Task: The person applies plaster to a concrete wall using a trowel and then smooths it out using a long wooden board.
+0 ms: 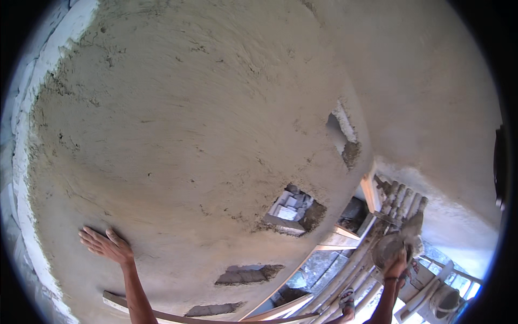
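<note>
My left hand (108, 245) lies flat, fingers spread, against the wet grey-brown plaster of the wall (189, 129), near its left side. At the lower right, my right hand (396, 264) is closed round a mortar-smeared grey tool that looks like a trowel (414, 222), its pointed end turned up and away from me. Close beside that hand is a round grey pan (384, 249), partly hidden by it. Whether the hand also touches the pan's rim, I cannot tell. A long wooden board (178, 317) runs across the bottom, passing by my left forearm.
Several rough-edged openings, one a square hole (291, 210), break the plaster. Round scaffold poles (359, 264) lie at the lower right, with a sandalled foot (347, 299) on them. A bucket (445, 299) stands beyond. Another plastered surface (426, 92) meets the wall at right.
</note>
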### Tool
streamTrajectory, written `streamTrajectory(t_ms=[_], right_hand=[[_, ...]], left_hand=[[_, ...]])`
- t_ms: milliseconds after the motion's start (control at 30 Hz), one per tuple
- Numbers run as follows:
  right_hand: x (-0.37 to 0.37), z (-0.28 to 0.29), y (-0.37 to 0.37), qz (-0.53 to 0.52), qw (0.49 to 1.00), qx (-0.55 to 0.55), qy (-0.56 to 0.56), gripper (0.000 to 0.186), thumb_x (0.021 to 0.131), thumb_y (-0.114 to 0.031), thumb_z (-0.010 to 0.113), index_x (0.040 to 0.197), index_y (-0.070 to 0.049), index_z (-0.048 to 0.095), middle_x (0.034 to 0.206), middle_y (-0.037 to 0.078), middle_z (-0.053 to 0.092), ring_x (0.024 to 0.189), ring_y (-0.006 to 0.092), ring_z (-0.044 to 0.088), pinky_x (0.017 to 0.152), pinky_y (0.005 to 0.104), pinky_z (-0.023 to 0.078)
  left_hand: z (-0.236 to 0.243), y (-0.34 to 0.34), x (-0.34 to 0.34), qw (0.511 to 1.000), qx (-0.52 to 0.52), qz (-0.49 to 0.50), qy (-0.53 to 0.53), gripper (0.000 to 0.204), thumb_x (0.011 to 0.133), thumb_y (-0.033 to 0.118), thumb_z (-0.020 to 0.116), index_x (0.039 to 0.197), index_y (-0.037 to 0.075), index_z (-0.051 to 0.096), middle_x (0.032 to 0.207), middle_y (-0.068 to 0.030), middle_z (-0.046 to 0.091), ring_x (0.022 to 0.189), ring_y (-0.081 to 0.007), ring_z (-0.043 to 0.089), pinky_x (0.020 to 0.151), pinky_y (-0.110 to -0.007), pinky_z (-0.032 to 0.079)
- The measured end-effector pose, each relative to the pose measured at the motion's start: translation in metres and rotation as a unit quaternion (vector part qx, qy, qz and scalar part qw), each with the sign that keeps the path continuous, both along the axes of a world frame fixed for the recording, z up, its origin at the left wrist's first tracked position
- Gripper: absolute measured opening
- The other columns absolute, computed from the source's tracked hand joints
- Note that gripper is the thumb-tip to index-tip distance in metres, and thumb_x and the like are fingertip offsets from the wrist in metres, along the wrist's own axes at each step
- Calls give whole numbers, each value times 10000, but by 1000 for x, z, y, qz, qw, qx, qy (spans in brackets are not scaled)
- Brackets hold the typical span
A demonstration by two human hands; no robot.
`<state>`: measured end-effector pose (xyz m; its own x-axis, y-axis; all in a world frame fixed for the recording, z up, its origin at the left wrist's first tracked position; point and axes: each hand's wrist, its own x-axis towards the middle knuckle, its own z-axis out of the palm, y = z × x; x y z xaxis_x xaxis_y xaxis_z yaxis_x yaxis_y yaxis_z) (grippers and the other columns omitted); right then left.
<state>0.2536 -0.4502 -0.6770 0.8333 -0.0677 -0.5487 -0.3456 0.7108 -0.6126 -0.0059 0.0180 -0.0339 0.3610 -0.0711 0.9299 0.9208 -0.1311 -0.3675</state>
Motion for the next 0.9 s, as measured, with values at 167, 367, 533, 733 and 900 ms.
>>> streamTrajectory(t_ms=[167, 367, 533, 733, 900], right_hand=[[79, 220, 33, -120, 973, 116, -162, 265, 863, -251, 513, 1074, -95, 479, 816, 49, 510, 629, 139, 498, 527, 247, 437], [140, 359, 42, -255, 916, -7, -310, 316, 856, -148, 540, 1136, -40, 440, 816, 77, 518, 625, 150, 525, 510, 259, 457], [190, 401, 88, -340, 877, -195, -278, 368, 843, -143, 549, 1172, -19, 442, 769, 76, 554, 614, 147, 551, 493, 277, 463], [240, 334, 185, 143, 602, -687, -381, 406, 829, -187, 545, 1192, -21, 475, 1019, 197, 593, 881, 353, 590, 764, 411, 475], [150, 287, 90, 113, 724, -533, -423, 460, 787, -154, 580, 1224, -66, 466, 1066, 224, 575, 916, 397, 579, 782, 419, 476]], left_hand=[[8, -6, 10, 1000, -3, -29, 6, 716, 906, 563, 179, 1411, 57, 137, 1467, -172, 87, 1348, -368, 63, 1072, -505, 77], [11, -8, 7, 999, -25, -28, -9, 729, 900, 573, 169, 1411, 54, 127, 1469, -171, 70, 1352, -364, 35, 1073, -507, 71], [17, -13, 7, 999, -32, -41, -9, 719, 904, 565, 179, 1411, 57, 133, 1470, -167, 72, 1354, -356, 31, 1075, -503, 58], [10, -9, 10, 998, -34, -51, -10, 719, 902, 571, 177, 1411, 65, 145, 1472, -152, 84, 1356, -341, 47, 1078, -494, 53], [13, -11, 7, 999, -33, -37, -23, 731, 896, 585, 182, 1412, 68, 153, 1471, -151, 97, 1355, -339, 68, 1081, -481, 61]])
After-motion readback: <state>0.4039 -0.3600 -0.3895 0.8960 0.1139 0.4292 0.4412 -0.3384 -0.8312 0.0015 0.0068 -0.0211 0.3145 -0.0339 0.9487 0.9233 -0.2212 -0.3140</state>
